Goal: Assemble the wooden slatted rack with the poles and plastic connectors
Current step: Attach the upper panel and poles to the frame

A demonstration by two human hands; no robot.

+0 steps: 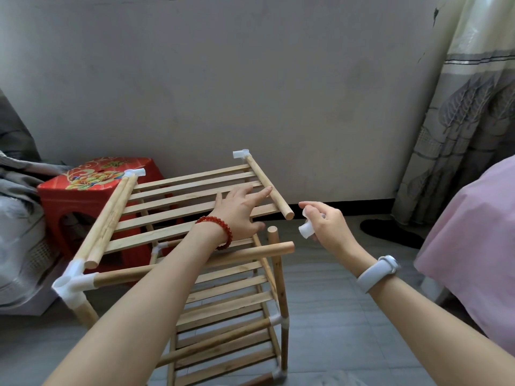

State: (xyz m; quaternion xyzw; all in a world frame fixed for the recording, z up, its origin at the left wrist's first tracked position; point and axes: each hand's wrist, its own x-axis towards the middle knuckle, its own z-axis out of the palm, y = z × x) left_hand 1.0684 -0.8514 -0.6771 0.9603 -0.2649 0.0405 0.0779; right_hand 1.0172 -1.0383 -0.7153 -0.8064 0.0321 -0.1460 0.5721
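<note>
Single head-worn wide-angle view, looking forward and down from close above the wooden rack (195, 207), both forearms entering from the lower edge; wall (250, 79) and floor (348, 316) fill the background.

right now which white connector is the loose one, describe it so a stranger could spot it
Start at the wooden rack standing in front of the grey wall. Just past its near right corner, where bare pole ends stick out, the right hand with the pale wristband pinches a white plastic connector. Unlike the other connectors, it sits on no pole.
</note>
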